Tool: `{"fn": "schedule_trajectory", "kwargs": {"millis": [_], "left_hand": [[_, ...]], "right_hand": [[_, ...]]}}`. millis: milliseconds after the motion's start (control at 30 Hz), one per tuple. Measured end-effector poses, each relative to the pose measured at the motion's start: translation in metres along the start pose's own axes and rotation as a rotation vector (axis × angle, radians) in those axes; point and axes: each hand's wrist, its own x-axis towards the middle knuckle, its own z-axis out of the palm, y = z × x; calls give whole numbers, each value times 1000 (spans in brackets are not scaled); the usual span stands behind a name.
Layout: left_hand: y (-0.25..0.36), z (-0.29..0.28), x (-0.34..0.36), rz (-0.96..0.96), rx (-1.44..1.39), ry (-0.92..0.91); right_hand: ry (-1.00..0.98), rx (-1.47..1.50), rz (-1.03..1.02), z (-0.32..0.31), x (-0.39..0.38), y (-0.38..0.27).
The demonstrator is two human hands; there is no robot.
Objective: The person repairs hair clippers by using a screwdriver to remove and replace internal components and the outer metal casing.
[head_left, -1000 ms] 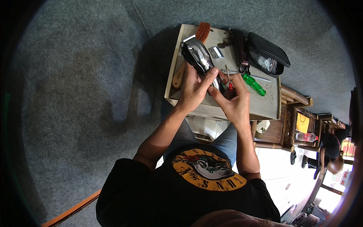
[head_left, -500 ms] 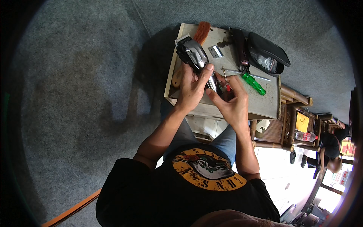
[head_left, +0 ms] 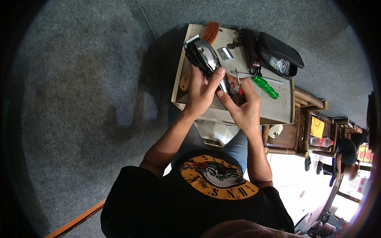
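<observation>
My left hand (head_left: pixel 199 94) is wrapped round a silver and black hair clipper (head_left: pixel 206 55), its thumb lying along the body. The blade end points up and to the left, over the small table (head_left: pixel 274 110). In my right hand (head_left: pixel 248 106) is a small red-handled screwdriver (head_left: pixel 239 80), its shaft sticking up between the fingers. The right thumb and fingertips also sit at the clipper's lower end. A loose metal clipper blade (head_left: pixel 226 54) lies just right of the clipper. Beyond it rests a brush with reddish-brown bristles (head_left: pixel 211 31).
A dark maroon clipper (head_left: pixel 250 45) and an open black case (head_left: pixel 281 51) holding a plastic bag lie at the table's far right. Nearer is a green-handled screwdriver (head_left: pixel 266 87). Bamboo furniture (head_left: pixel 295 133) with a bottle (head_left: pixel 321 142) stands to the right, another person (head_left: pixel 346 152) beyond.
The clipper has rolled slightly in my hands, showing more of its black side. The small screwdriver's shaft stands a little higher. Both hands have stayed almost in place.
</observation>
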Motion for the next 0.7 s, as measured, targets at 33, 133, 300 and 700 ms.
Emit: {"fn": "schedule_trajectory", "kwargs": {"millis": [33, 133, 300, 700], "left_hand": [[-1, -1, 1, 3, 20, -11], [-1, 1, 0, -32, 9, -20], [-2, 0, -1, -12, 33, -19], [-7, -3, -3, -38, -10, 71]], "right_hand": [[10, -1, -20, 1, 0, 2], [39, -11, -96, 5, 1, 8], [50, -57, -87, 6, 1, 1], [52, -90, -81, 12, -1, -2]]}}
